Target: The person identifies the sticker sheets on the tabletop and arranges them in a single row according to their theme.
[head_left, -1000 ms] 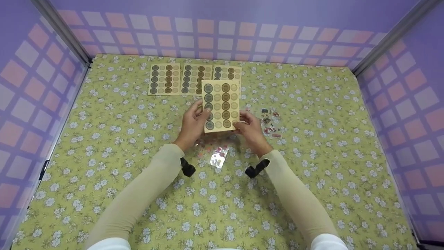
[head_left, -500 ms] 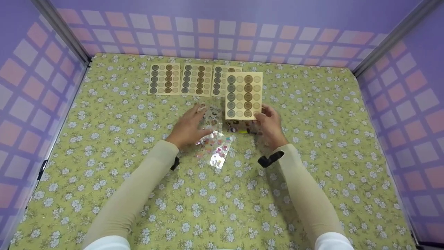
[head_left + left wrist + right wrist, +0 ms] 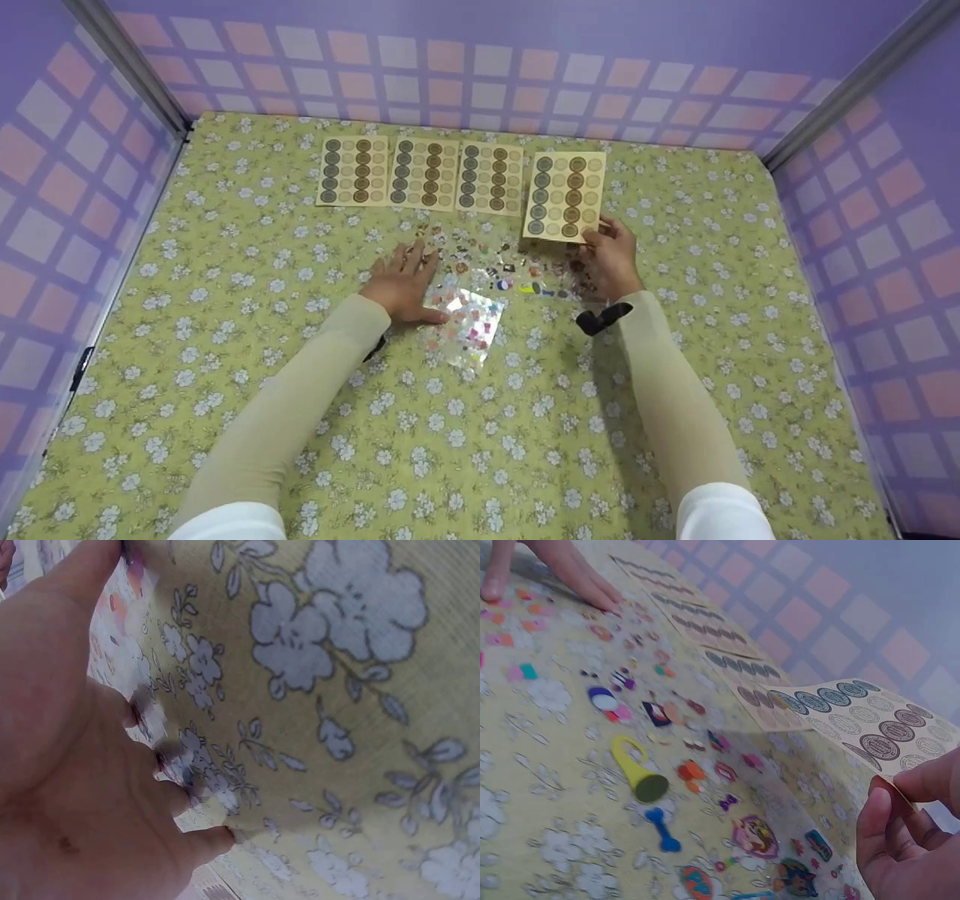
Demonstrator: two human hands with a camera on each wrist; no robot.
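My right hand (image 3: 616, 259) pinches the lower right corner of a cream sheet of round stickers (image 3: 565, 196), in grey, pale and brown columns. In the right wrist view, thumb and fingers grip this sheet's edge, and the sheet is raised off the cloth. My left hand (image 3: 403, 286) lies with fingers spread at the left edge of the clear sticker sheets. Its thumb reaches over a shiny clear sheet with small pink stickers (image 3: 472, 326). Between the hands lies clear film with many colourful small stickers (image 3: 660, 829), including a yellow horn (image 3: 637, 772) and blue bone shape.
Three similar cream sheets lie in a row at the back: a left one (image 3: 352, 171), a middle one (image 3: 424, 174) and a right one (image 3: 490, 178). Beneath is a yellow floral cloth (image 3: 420, 442). Purple checked walls (image 3: 480, 52) enclose the back and sides.
The right hand has carried the cream sheet rightward, beside the back row. My left hand has let go of it and moved down left onto the clear sheets.
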